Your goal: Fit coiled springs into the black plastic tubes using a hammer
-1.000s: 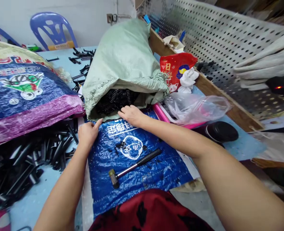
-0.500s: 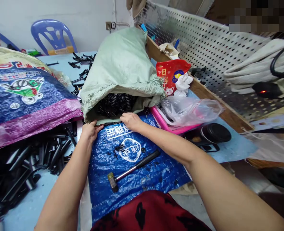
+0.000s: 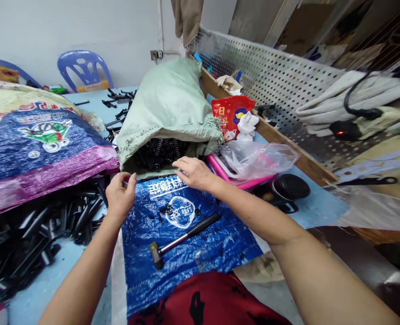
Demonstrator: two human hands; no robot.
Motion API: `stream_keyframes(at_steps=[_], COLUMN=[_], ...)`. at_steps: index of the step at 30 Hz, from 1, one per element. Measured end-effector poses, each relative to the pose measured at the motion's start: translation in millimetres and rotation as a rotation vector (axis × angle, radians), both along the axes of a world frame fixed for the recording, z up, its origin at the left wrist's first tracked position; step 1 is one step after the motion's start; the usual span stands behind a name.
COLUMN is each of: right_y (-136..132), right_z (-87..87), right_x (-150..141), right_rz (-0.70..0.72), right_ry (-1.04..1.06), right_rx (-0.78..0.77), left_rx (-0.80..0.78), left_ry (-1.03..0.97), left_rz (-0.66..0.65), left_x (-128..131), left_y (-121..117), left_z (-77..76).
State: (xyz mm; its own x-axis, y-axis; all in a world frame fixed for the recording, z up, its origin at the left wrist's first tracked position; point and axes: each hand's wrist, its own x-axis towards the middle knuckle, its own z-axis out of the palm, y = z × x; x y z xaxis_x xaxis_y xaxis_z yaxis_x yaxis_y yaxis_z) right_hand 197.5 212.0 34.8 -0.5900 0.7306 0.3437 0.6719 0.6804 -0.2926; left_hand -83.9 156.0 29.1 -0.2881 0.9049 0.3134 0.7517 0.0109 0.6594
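Note:
A pale green woven sack lies on its side, its mouth toward me and full of small black parts. My left hand hovers at the lower left rim of the mouth, fingers curled in a pinch on the top edge of the blue woven sheet. My right hand rests palm down at the lower rim of the sack mouth, fingers bent over the edge. A small hammer with a black grip lies on the blue sheet below both hands.
A large blue and purple sack lies at left over a pile of black plastic tubes. A pink tray, clear bag, red packet and black lid sit right. A perforated metal panel backs the table.
My left hand has lifted off the sack's rim and drawn back slightly. The right hand stays at the rim. The camera has tilted up.

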Motion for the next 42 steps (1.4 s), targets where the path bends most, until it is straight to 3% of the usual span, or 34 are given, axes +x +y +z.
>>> stream_keyframes(at_steps=[3,6,8,10,13,16,20,24,27,29,32,35,37,40,42], right_y=[-34,-93,-139,-182,-233,-262,-272,-258,-230,-198,-134,-66,-29,11,33], right_z=[15.3,15.3,5.4,-10.0,-34.2,-47.1,-44.5,-36.0,-20.9,-1.3,38.5,71.9,81.6,81.4,80.9], right_x=[0,11,25,40,59,70,72,57,38,25,10,-6,-23,-52,-68], right_rz=[0.103,0.243,0.246,0.163,0.017,-0.053,-0.050,0.017,0.120,0.165,0.096,-0.062,-0.078,0.008,0.015], right_ry=[0.010,0.145,0.293,0.440,0.618,0.706,0.712,0.649,0.508,0.458,0.441,0.225,0.001,-0.246,-0.290], right_rx=[-0.113,-0.308,-0.496,-0.684,-0.885,-0.968,-0.961,-0.908,-0.797,-0.624,-0.206,0.158,0.293,0.377,0.354], left_rx=[-0.024,-0.073,-0.113,-0.159,-0.209,-0.200,-0.146,-0.090,-0.020,0.035,0.101,0.155,0.178,0.220,0.212], left_ry=[-0.057,-0.127,-0.191,-0.255,-0.302,-0.301,-0.313,-0.313,-0.290,-0.274,-0.253,-0.211,-0.175,-0.114,-0.028], left_rz=[-0.091,-0.116,-0.082,-0.055,-0.058,-0.069,-0.100,-0.136,-0.085,-0.023,0.055,0.102,0.094,0.043,0.011], left_x=[10,14,13,10,2,-4,1,11,8,1,-7,-3,9,28,34], left_y=[-26,-79,-124,-167,-212,-228,-226,-221,-210,-197,-170,-131,-96,-36,4], left_z=[8.2,-3.0,-19.2,-35.4,-49.1,-49.8,-46.7,-47.3,-43.8,-38.0,-27.2,-17.8,-12.3,-1.9,7.4])
